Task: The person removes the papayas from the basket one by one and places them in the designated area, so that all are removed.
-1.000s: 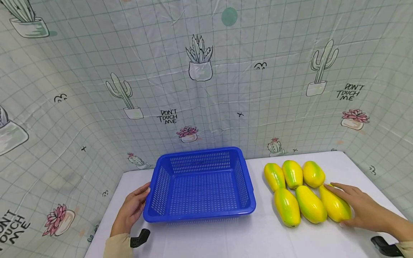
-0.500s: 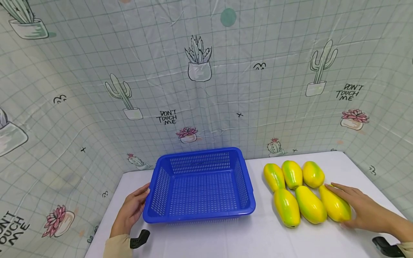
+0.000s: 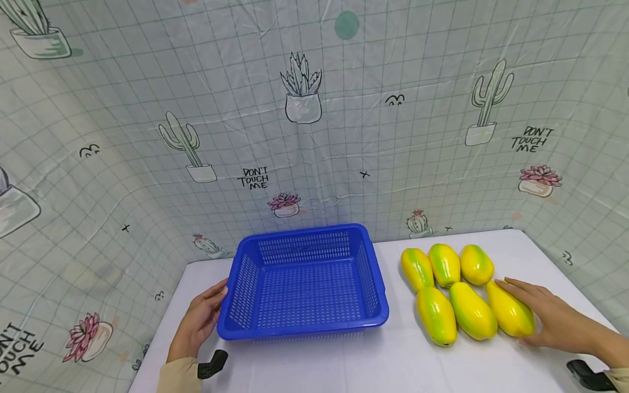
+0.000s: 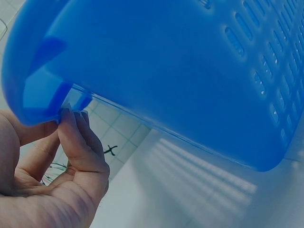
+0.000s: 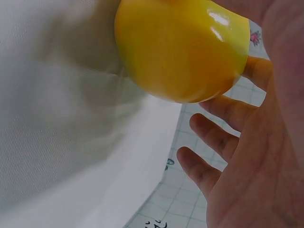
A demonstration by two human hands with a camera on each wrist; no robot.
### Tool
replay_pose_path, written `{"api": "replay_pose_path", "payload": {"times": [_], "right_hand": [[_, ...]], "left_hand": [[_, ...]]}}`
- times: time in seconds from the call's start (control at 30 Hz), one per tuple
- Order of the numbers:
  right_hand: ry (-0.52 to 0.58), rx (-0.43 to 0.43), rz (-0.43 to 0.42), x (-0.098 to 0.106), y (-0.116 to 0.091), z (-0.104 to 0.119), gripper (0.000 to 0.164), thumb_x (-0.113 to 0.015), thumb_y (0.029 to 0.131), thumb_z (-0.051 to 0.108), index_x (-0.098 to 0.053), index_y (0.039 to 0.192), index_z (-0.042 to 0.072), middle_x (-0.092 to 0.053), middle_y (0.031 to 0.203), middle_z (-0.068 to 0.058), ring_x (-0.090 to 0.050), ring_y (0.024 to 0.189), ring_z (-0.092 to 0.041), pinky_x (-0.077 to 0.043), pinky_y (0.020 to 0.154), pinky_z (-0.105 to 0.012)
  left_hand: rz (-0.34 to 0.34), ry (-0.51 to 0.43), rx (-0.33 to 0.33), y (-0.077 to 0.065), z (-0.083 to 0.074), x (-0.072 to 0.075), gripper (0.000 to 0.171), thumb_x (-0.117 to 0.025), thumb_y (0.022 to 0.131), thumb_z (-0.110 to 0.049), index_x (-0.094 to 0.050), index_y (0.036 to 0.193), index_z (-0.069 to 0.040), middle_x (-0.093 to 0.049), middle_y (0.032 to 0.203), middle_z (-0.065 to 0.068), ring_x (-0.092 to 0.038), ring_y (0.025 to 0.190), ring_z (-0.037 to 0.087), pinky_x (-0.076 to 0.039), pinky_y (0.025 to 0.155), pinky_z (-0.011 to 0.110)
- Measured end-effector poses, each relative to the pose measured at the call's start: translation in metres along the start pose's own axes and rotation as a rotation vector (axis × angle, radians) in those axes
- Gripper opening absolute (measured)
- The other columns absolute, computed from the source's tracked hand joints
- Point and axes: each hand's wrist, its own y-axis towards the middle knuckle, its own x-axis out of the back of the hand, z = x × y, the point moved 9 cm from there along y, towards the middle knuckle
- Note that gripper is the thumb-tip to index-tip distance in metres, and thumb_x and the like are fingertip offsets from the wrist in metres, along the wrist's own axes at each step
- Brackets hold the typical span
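My left hand [image 3: 197, 319] pinches the left rim of a blue plastic basket [image 3: 304, 331] between thumb and fingers; the left wrist view shows the fingertips [image 4: 73, 124] at the rim's underside. Several glossy yellow-green papayas [image 3: 473, 311] lie in two rows at the right of the table. Around the front-right papaya [image 3: 511, 312] my right hand [image 3: 557, 319] holds with thumb at the near end and index finger at the far end. In the right wrist view two fingers reach the same papaya [image 5: 183, 52], while the ring and little fingers stand off it.
The basket stands on a white-covered table [image 3: 339, 363] and holds nothing. A patterned curtain [image 3: 334, 136] with cactus drawings rises behind the table and on both sides. Each wrist wears a black camera mount [image 3: 213, 364].
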Motion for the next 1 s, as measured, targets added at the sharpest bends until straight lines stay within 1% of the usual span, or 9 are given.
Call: {"api": "replay_pose_path", "payload": {"times": [0.13,0.27,0.37,0.57,0.63,0.7,0.83,0.93,1.0], "right_hand": [[-0.003,0.009,-0.001,-0.0003,0.0002,-0.0006,0.131,-0.104,0.053,0.022,-0.035,0.164,0.014,-0.051,0.144,-0.027,-0.053,0.118,-0.047,-0.047,0.091,-0.056],[-0.011,0.010,-0.010,0.0000,-0.0011,-0.0010,0.130,-0.104,0.053,0.023,-0.036,0.164,0.016,-0.051,0.144,-0.026,-0.053,0.119,-0.045,-0.038,0.099,-0.033],[0.003,0.010,-0.009,-0.0003,-0.0013,-0.0010,0.130,-0.103,0.053,0.021,-0.036,0.164,0.015,-0.051,0.144,-0.027,-0.053,0.119,-0.046,-0.038,0.101,-0.036],[0.046,-0.006,0.014,-0.0020,0.0002,-0.0031,0.130,-0.102,0.055,0.018,-0.033,0.165,0.011,-0.049,0.144,-0.033,-0.051,0.119,-0.052,-0.043,0.089,-0.068],[0.052,-0.006,0.017,-0.0022,0.0004,-0.0038,0.129,-0.102,0.055,0.018,-0.033,0.165,0.010,-0.048,0.144,-0.033,-0.050,0.119,-0.053,-0.042,0.090,-0.069],[0.049,-0.010,0.013,-0.0020,0.0003,-0.0051,0.128,-0.102,0.055,0.019,-0.035,0.163,0.009,-0.049,0.144,-0.032,-0.051,0.119,-0.051,-0.036,0.112,-0.061],[0.051,-0.022,0.029,-0.0028,0.0012,-0.0077,0.125,-0.102,0.056,0.020,-0.037,0.162,0.007,-0.049,0.145,-0.033,-0.050,0.120,-0.051,-0.036,0.113,-0.061],[0.062,-0.036,0.048,-0.0036,0.0018,-0.0097,0.124,-0.102,0.058,0.022,-0.036,0.162,0.007,-0.048,0.146,-0.033,-0.050,0.121,-0.053,-0.043,0.092,-0.071],[0.064,-0.031,0.043,-0.0028,0.0020,-0.0101,0.124,-0.102,0.058,0.023,-0.036,0.162,0.005,-0.048,0.145,-0.034,-0.050,0.121,-0.053,-0.043,0.092,-0.072]], "left_hand": [[-0.001,0.000,-0.002,-0.0001,-0.0003,0.0003,0.055,-0.052,0.111,-0.008,-0.035,0.163,0.002,-0.073,0.100,-0.010,-0.069,0.092,0.004,-0.058,0.082,0.019],[-0.003,0.004,0.001,-0.0003,0.0002,0.0005,0.057,-0.053,0.111,-0.009,-0.033,0.163,0.002,-0.073,0.101,-0.010,-0.069,0.093,0.004,-0.058,0.083,0.019],[-0.005,0.008,0.001,-0.0005,0.0004,0.0008,0.057,-0.052,0.111,-0.009,-0.032,0.164,0.002,-0.073,0.101,-0.011,-0.069,0.094,0.004,-0.058,0.084,0.019],[-0.001,0.004,0.003,0.0003,0.0007,0.0015,0.056,-0.051,0.111,-0.009,-0.033,0.163,0.002,-0.073,0.102,-0.011,-0.068,0.095,0.004,-0.058,0.085,0.019],[-0.003,0.001,0.005,0.0008,0.0008,0.0018,0.056,-0.052,0.111,-0.008,-0.033,0.163,0.002,-0.073,0.102,-0.011,-0.068,0.095,0.004,-0.058,0.084,0.019],[-0.002,0.002,0.008,0.0010,0.0010,0.0016,0.057,-0.051,0.111,-0.009,-0.032,0.164,0.002,-0.072,0.102,-0.011,-0.068,0.095,0.004,-0.058,0.084,0.019],[-0.002,0.013,0.008,0.0016,0.0010,0.0011,0.058,-0.051,0.112,-0.009,-0.029,0.165,0.002,-0.072,0.103,-0.011,-0.067,0.095,0.004,-0.057,0.084,0.019],[-0.002,0.013,0.009,0.0022,0.0012,0.0012,0.058,-0.051,0.112,-0.009,-0.029,0.165,0.002,-0.072,0.103,-0.012,-0.067,0.095,0.004,-0.057,0.084,0.019],[-0.003,0.010,0.012,0.0027,0.0016,0.0015,0.057,-0.051,0.112,-0.009,-0.031,0.164,0.001,-0.072,0.103,-0.011,-0.067,0.095,0.004,-0.057,0.084,0.019]]}}
